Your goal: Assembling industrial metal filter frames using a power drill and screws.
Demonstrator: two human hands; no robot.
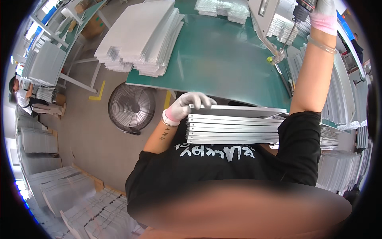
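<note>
**A pile of flat white panels at the green table**

The person stands at the near edge of a green table [223, 59]. Right at that edge, pressed close to the person's chest, sits a stack of flat white panels [234, 127]. I can count about seven layers in it.

The left hand [187, 104] wears a white glove. It lies on the top panel at the left corner of the stack, with the fingers curled over the edge. It grips that panel.

The right hand [324, 12] also wears a white glove. It is raised high, over the far right side of the table. It is wrapped around the handle of a hanging tool [302, 10] with a dark round tip.

How far along is the work? My guess is that it is somewhere in the middle. The stack by the chest is neat, and a big heap of white sheets [143, 36] lies on the far left part of the table. More white piles [223, 10] sit at the far end. I cannot tell which piles are finished.

Some things are hard to see. The tool and right hand are cut off by the top of the picture. The right end of the stack hides behind the person's sleeve. Left of the table, on the floor, stands a round fan [131, 107]. Far beyond it, another person [20, 95] works by more piles.
</note>
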